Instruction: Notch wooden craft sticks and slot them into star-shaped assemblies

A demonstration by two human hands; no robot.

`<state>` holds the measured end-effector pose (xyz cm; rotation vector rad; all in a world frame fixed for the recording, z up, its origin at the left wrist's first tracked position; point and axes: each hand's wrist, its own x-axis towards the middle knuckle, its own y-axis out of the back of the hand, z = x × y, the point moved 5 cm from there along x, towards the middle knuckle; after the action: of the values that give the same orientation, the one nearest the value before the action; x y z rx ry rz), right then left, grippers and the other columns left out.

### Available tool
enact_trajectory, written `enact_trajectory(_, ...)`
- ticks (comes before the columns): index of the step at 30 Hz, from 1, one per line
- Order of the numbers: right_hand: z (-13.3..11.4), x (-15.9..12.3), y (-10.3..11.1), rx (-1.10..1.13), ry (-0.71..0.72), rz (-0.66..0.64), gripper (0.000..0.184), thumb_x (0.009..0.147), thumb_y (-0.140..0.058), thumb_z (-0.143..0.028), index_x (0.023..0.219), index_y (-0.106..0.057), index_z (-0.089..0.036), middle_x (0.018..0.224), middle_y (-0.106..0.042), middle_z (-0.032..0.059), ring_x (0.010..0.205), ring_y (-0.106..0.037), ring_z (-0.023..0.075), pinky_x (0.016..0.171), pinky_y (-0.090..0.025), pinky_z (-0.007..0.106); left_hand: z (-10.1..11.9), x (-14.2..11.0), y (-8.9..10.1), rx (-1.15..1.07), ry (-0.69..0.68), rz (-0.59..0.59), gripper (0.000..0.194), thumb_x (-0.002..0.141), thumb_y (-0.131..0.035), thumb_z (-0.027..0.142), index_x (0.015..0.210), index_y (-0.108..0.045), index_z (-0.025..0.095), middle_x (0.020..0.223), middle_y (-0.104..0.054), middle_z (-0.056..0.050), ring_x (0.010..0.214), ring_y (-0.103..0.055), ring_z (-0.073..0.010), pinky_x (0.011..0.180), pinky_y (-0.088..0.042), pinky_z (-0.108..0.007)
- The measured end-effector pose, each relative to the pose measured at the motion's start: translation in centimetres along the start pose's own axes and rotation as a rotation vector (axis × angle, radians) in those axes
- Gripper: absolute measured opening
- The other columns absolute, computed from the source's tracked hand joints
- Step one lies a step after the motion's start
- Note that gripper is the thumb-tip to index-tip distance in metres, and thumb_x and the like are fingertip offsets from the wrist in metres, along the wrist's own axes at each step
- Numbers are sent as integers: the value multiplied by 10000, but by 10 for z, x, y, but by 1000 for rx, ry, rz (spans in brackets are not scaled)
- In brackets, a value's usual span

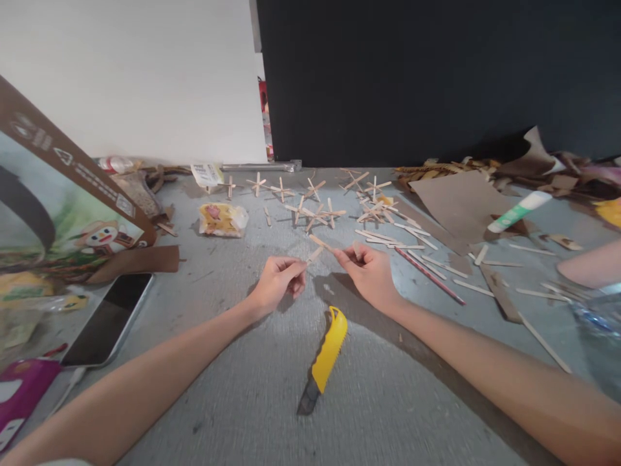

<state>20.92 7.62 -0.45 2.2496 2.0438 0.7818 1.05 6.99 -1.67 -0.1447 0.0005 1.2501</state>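
On the grey counter, the left hand has its grip closed on a pale stick, the yellow cutter lies nearer the body, and the right hand has its grip closed on another stick touching the first.

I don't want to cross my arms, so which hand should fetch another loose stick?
Probably the right hand: loose sticks lie beyond it, on its side. The left hand would have to reach across. Both hold sticks, though.
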Motion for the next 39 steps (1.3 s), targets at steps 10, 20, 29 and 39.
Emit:
enact_trajectory(10, -2, -1, -1, 56, -8, -20, 580, 841, -687, -710, 590, -467, -235, 561, -411, -29, 538, -315, 119, 459, -253, 269, -3, 1, 2, -31, -20, -50, 428, 840, -711, 464, 544, -581, 184, 439, -462, 24, 391, -442, -99, 426, -251, -252)
enact_trajectory(20, -5, -5, -5, -25, 85, -76, 506, 911, -642, -649, 658, -535, -224, 537, -401, -50, 499, -316, 108, 467, -263, 257, 2, 1, -2, 15, -3, -14, 476, 812, -737, 528, 539, -548, 186, 451, -457, 36, 380, -436, -85, 428, -262, -240)
enact_trajectory(29, -3, -17, -14, -11, 170, -215, 408, 953, -624, -587, 788, -647, -214, 514, -481, -53, 429, -371, 99, 433, -281, 235, 5, 0, -8, 117, -20, -63, 489, 865, -664, 579, 602, -555, 183, 461, -501, 30, 400, -432, -78, 446, -283, -223)
enact_trajectory(39, -5, -9, -12, 56, 57, -181, 479, 920, -643, -648, 724, -569, -218, 545, -357, -63, 493, -278, 99, 457, -193, 254, -5, 7, -3, -9, -6, -7, 381, 919, -607, 560, 823, -564, 194, 559, -549, 40, 425, -547, -108, 426, -357, -219)
